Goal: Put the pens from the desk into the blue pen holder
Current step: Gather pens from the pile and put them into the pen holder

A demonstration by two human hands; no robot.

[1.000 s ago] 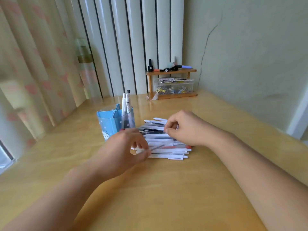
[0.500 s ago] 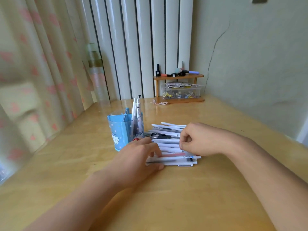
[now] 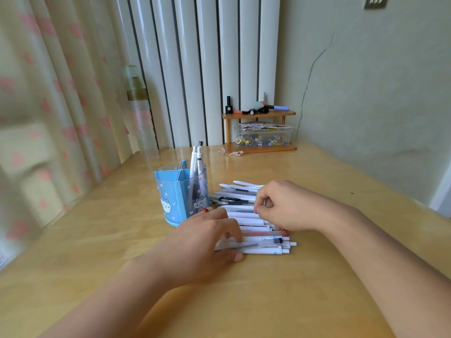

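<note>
Head camera looks down on a wooden desk (image 3: pixel 280 301) where a row of pens (image 3: pixel 258 237) lies side by side, mostly white, just right of the blue pen holder (image 3: pixel 175 203). Two pens (image 3: pixel 196 164) stand upright in the holder's right compartment. The left hand (image 3: pixel 207 242) rests flat on the row's near left end, fingers spread over the barrels (whether it grips one, I cannot tell). The right hand (image 3: pixel 285 206) is curled over the middle of the row, fingertips pinched at a white pen.
</note>
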